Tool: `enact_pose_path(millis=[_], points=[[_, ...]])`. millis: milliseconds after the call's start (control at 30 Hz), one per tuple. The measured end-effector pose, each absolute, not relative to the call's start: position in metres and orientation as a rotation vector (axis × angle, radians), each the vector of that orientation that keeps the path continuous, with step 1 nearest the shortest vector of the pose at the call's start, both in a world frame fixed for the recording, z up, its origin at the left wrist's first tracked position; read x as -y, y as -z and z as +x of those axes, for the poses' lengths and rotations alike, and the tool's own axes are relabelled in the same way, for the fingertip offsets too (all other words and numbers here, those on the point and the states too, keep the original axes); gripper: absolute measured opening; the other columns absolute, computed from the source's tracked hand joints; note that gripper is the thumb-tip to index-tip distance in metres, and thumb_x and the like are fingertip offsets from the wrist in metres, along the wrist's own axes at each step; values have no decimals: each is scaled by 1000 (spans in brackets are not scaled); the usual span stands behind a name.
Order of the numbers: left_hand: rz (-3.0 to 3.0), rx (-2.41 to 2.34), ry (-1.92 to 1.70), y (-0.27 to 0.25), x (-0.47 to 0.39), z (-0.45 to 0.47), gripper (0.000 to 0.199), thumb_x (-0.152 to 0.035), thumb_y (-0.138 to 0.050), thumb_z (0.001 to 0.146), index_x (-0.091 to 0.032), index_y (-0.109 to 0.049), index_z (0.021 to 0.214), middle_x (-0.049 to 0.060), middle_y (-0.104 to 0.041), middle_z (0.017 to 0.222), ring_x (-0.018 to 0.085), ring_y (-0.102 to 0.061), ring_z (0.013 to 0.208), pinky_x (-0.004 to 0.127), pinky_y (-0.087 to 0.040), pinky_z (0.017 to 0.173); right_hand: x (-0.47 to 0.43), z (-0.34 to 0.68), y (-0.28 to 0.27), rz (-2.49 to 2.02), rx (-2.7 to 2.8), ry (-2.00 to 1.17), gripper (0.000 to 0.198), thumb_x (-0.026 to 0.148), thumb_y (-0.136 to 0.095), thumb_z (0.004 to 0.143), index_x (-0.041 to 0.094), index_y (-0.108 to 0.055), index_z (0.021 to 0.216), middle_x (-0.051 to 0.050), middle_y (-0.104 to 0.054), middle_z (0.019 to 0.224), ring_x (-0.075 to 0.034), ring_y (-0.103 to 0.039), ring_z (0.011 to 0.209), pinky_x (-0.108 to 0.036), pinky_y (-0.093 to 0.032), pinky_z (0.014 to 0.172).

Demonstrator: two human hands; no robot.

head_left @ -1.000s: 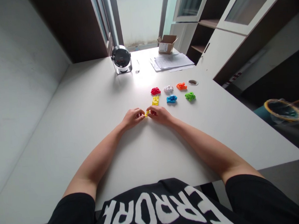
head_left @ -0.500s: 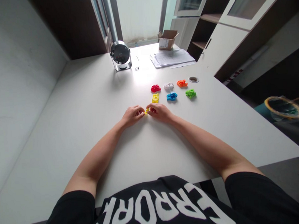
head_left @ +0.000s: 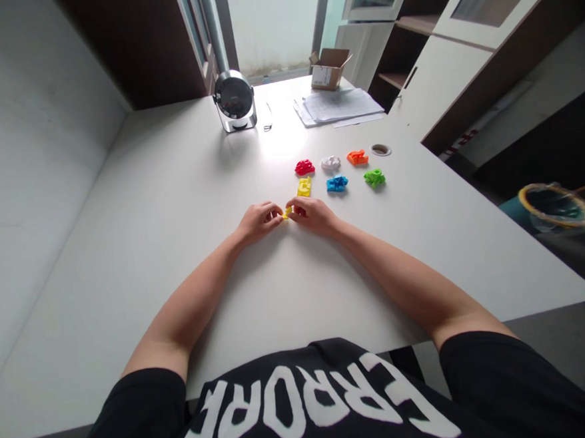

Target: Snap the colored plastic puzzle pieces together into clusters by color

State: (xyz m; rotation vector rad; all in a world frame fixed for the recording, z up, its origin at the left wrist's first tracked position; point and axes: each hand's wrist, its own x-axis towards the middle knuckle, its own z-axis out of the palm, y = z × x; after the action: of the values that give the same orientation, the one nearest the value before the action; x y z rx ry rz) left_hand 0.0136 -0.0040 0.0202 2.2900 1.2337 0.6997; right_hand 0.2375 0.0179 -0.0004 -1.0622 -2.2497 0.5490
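Note:
My left hand (head_left: 261, 222) and my right hand (head_left: 313, 216) meet over the white table, fingertips closed on a small yellow plastic piece (head_left: 287, 213) between them. Fingers cover most of it, so its shape is unclear. Just beyond my right hand lies a larger yellow plastic piece (head_left: 304, 187). Farther off sit a red plastic piece (head_left: 304, 167), a whitish one (head_left: 331, 163) and an orange one (head_left: 357, 157). A blue plastic piece (head_left: 337, 183) and a green one (head_left: 374, 177) rest to the right, in the nearer row.
On the white table (head_left: 169, 181), a round black-and-silver device (head_left: 235, 99) stands at the back, beside a thin cord (head_left: 267, 117). Papers (head_left: 339, 105) lie before an open cardboard box (head_left: 331, 69). A round hole (head_left: 380, 150) pierces the tabletop. A lined bin (head_left: 555, 207) stands right.
The camera view has shifted slightly, so the scene sits a little higher. Both hands stay at the small yellow piece with hardly any visible movement.

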Motion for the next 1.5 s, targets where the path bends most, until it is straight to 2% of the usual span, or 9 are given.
enact_pose_path(millis=[1500], points=[[2289,-1237,-693,-21,4,14,19,-29,-58,87,-17,-70,96,3,-65,87,11,-55,67,24,-44,67,-16,237,1,-1039,2249,-563,20,32,-58,90,20,-66,103,-1,-62,78,-13,-48,65,-25,-35,64]])
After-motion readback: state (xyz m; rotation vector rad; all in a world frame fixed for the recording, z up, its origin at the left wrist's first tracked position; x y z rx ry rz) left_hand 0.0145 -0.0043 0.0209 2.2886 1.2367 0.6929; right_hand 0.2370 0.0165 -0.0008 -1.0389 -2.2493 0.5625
